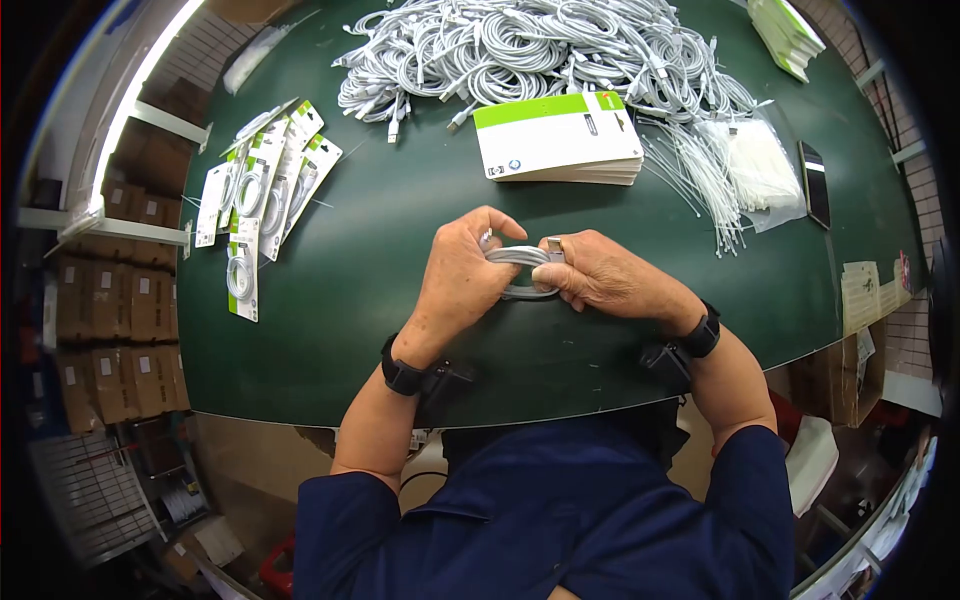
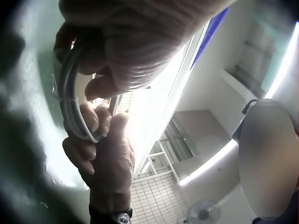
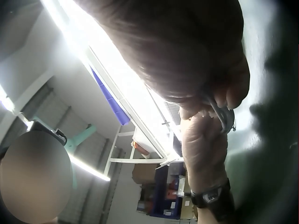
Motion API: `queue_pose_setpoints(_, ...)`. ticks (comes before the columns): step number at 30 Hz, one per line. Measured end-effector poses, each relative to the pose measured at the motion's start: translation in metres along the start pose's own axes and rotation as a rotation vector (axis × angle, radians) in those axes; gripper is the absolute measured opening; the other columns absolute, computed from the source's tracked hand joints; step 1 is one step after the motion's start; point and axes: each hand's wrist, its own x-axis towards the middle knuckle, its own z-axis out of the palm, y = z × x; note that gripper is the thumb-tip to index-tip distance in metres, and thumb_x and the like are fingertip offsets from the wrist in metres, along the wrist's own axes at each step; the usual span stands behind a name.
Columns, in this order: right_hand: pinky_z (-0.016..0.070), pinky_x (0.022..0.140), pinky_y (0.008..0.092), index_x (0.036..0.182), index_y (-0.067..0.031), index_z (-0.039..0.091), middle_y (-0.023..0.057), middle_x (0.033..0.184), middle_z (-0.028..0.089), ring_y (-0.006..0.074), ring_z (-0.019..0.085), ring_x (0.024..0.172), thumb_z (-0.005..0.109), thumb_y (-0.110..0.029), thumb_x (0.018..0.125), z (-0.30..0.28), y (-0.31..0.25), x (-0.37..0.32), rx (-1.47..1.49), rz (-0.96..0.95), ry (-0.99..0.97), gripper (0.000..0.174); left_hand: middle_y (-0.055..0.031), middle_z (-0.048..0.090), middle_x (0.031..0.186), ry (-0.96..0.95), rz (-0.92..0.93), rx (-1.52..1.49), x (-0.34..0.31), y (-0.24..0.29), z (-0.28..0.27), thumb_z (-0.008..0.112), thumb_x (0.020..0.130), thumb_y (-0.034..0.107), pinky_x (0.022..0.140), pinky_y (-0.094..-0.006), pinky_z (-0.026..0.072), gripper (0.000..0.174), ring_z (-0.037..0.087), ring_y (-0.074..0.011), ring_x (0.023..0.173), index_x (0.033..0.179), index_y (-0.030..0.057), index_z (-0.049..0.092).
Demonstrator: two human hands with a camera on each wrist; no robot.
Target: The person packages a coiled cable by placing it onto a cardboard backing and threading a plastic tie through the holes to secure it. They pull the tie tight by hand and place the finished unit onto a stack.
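A coiled grey-white cable [image 1: 522, 257] is held between both hands above the green table, near its front edge. The left hand [image 1: 463, 272] grips the coil's left side, with a small plug by its fingers. On the right side, the right hand [image 1: 607, 277] pinches the coil, and a metal connector [image 1: 555, 244] sticks up by its thumb and fingers. Seen in the left wrist view, the coil [image 2: 70, 95] forms a loop running between the two hands. Mostly hidden behind fingers, the coil [image 3: 223, 116] shows only partly in the right wrist view.
Many coiled cables [image 1: 520, 50] lie heaped at the back of the table [image 1: 380, 350]. In front of them is a stack of printed cards [image 1: 555, 145]. Carded cables [image 1: 240, 270] lie left; white ties [image 1: 705, 180], a bag [image 1: 765, 165] and a phone [image 1: 815, 185] lie right.
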Motion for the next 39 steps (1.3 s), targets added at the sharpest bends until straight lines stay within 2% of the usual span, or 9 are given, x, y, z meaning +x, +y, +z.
queue_pose_setpoints(8,0.0524,0.061,0.0327,0.097,0.0017,0.061,0.0075,0.073,0.063,0.0156,0.065,0.064,0.056,-0.033,0.111,-0.005,0.010,-0.002,0.052,0.037,0.045,0.038,0.0072,0.055,0.063,0.024,0.029,-0.032,0.008,-0.008,0.014,0.076,0.084,0.003,0.054,-0.0227,0.0374,0.024,0.046,-0.0015,0.058,0.106,0.0006,0.066)
queue_pose_setpoints(12,0.0528,0.061,0.0319,0.095,0.0025,0.061,0.0064,0.074,0.063,0.0148,0.065,0.063,0.056,-0.030,0.111,-0.009,0.005,-0.004,0.055,-0.038,0.154,0.037,0.0039,0.061,0.071,0.057,0.103,-0.104,0.007,0.010,0.012,0.074,0.087,0.002,0.056,-0.0225,0.0391,0.045,0.051,-0.0017,0.064,0.131,-0.0026,0.062)
queue_pose_setpoints(13,0.0521,0.060,0.0308,0.094,0.0022,0.062,0.0057,0.074,0.063,0.0132,0.064,0.062,0.056,-0.031,0.112,-0.010,0.002,-0.005,0.085,-0.052,0.181,0.038,-0.0017,0.068,0.086,0.047,0.096,-0.036,0.006,0.017,0.007,0.076,0.088,0.003,0.061,-0.0243,0.0424,0.060,0.059,-0.0051,0.075,0.144,-0.0023,0.055)
queue_pose_setpoints(16,0.0514,0.060,0.0280,0.094,0.0010,0.064,0.0042,0.075,0.063,0.0113,0.063,0.062,0.054,-0.031,0.112,-0.013,0.006,-0.005,0.194,-0.075,0.268,0.038,-0.0114,0.068,0.096,0.290,0.395,-0.077,0.006,0.035,0.009,0.081,0.083,0.003,0.080,-0.0345,0.0541,0.070,0.067,-0.0220,0.088,0.146,-0.0032,0.053)
queue_pose_setpoints(17,0.0513,0.060,0.0271,0.094,0.0005,0.065,0.0036,0.076,0.063,0.0108,0.062,0.062,0.054,-0.032,0.112,-0.015,0.004,-0.007,0.251,-0.081,0.289,0.039,-0.0162,0.067,0.115,0.456,0.522,0.135,0.005,0.044,0.006,0.084,0.079,0.003,0.090,-0.0384,0.0541,0.078,0.066,-0.0310,0.108,0.150,-0.0020,0.051)
queue_pose_setpoints(21,0.0511,0.060,0.0244,0.095,-0.0004,0.067,0.0016,0.079,0.063,0.0090,0.061,0.063,0.054,-0.036,0.112,-0.024,-0.001,-0.013,0.444,-0.103,0.362,0.041,-0.0169,0.064,0.127,0.527,0.907,0.515,-0.007,0.058,0.012,0.085,0.079,0.005,0.093,-0.0434,0.0554,0.075,0.065,-0.0347,0.113,0.147,0.0023,0.056)
queue_pose_setpoints(24,0.0511,0.060,0.0230,0.096,-0.0007,0.067,0.0013,0.081,0.063,0.0076,0.060,0.064,0.055,-0.038,0.112,-0.024,-0.002,-0.016,0.516,-0.183,0.361,0.043,-0.0158,0.067,0.129,0.273,0.798,0.508,-0.012,0.056,0.037,0.083,0.080,0.002,0.092,-0.0429,0.0566,0.072,0.066,-0.0338,0.114,0.147,0.0053,0.057)
queue_pose_setpoints(30,0.0485,0.054,0.0207,0.105,0.0010,0.068,0.0016,0.080,0.065,0.0054,0.058,0.061,0.063,-0.031,0.109,-0.027,0.007,-0.014,0.599,-0.087,0.446,0.033,-0.0101,0.070,0.111,0.204,0.737,0.486,-0.002,0.052,0.048,0.083,0.079,0.000,0.083,-0.0414,0.0577,0.070,0.068,-0.0310,0.101,0.145,0.0085,0.062)
queue_pose_setpoints(39,0.0397,0.043,0.0167,0.137,0.0020,0.054,0.0050,0.081,0.067,0.0024,0.055,0.054,0.074,-0.017,0.100,-0.022,-0.015,-0.021,0.780,-0.082,0.546,0.047,-0.0008,0.065,0.090,0.322,1.053,0.478,0.009,0.034,0.043,0.077,0.073,0.001,0.062,-0.0308,0.0558,0.052,0.065,-0.0182,0.078,0.123,0.0127,0.078)
